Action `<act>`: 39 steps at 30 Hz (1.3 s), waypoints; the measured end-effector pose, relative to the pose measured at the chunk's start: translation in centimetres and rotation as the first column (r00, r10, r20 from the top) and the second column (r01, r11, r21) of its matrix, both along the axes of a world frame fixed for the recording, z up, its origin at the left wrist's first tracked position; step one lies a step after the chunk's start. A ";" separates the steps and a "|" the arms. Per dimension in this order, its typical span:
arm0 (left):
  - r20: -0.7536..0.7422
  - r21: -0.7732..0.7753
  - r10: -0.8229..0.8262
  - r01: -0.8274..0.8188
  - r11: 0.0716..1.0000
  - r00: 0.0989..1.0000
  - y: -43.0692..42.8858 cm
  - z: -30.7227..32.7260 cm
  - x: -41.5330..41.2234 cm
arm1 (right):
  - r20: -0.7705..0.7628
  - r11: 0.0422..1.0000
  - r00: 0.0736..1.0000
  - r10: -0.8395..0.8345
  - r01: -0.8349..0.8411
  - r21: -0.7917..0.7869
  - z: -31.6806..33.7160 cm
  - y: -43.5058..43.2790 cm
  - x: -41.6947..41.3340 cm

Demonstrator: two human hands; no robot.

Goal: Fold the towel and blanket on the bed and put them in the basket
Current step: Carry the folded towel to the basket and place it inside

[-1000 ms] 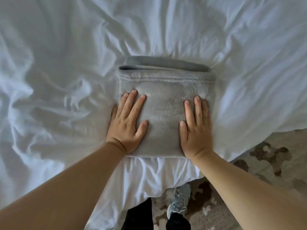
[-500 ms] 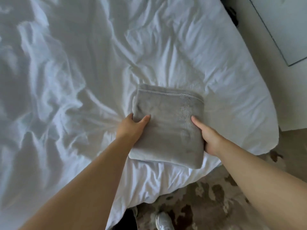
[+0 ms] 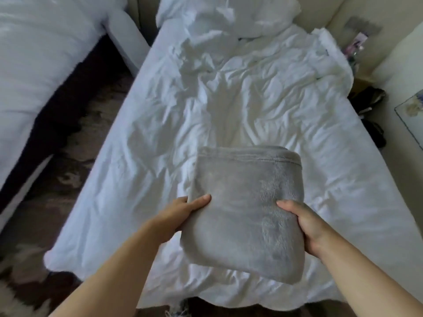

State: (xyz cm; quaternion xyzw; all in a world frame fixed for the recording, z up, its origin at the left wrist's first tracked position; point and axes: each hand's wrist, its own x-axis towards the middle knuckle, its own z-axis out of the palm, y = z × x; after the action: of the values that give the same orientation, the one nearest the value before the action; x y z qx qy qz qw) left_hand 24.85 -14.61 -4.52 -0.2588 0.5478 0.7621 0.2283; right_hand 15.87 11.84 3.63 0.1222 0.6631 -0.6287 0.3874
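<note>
A second ago both hands lay flat, fingers spread, on top of the folded grey fleece blanket (image 3: 247,213), pressing it onto the sheet. Half a second ago they had moved to its sides. Now the blanket looks raised off the white crumpled bed (image 3: 148,156), over the middle of the foot end, and its near right corner droops past the foot edge. The view has also widened and takes in the full length of the bed.

The left hand (image 3: 180,216) grips the blanket's left edge with the thumb (image 3: 200,200) lying on top. Its other fingers are tucked underneath and hidden. The right hand (image 3: 309,227) grips the right edge the same way, thumb (image 3: 286,204) on top, fingers curled under and out of sight.

The blanket is a thick rectangle whose long axis runs roughly along the bed's length, from foot towards head, with the near end swung a little to the right. Its rounded folded edge and stitched hem face the head end.

White pillows (image 3: 229,14) are heaped at the head. A second white bed (image 3: 34,65) stands to the left, across a strip of dark patterned carpet (image 3: 57,179).
</note>
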 end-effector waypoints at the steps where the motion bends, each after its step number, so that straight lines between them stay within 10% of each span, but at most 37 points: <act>1: -0.011 -0.005 0.023 -0.024 1.000 1.000 -1.6 1.9 2.6 | -0.021 0.998 0.998 0.059 -0.060 -0.027 1.3 -1.8 1.3; 13: -0.230 0.037 0.683 -0.695 0.718 0.693 -10.5 24.0 35.9 | -0.221 0.733 0.815 0.535 -0.578 -0.358 18.1 -21.2 21.5; 32: -0.262 0.311 0.928 -0.888 0.340 0.264 -29.5 25.2 62.6 | -0.166 0.350 0.408 0.898 -0.890 -0.293 24.1 -53.0 44.0; 39: -0.310 0.351 0.942 -0.905 0.242 0.131 -39.8 25.3 67.9 | -0.179 0.319 0.391 0.903 -0.889 -0.329 23.9 -64.6 49.7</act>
State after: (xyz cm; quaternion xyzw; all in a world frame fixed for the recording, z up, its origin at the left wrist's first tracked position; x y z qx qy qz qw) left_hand 92.78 -54.39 20.79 -0.3409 0.2773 0.7956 -0.4171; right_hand 65.54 -52.74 27.56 -0.3282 0.4792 -0.4203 0.6971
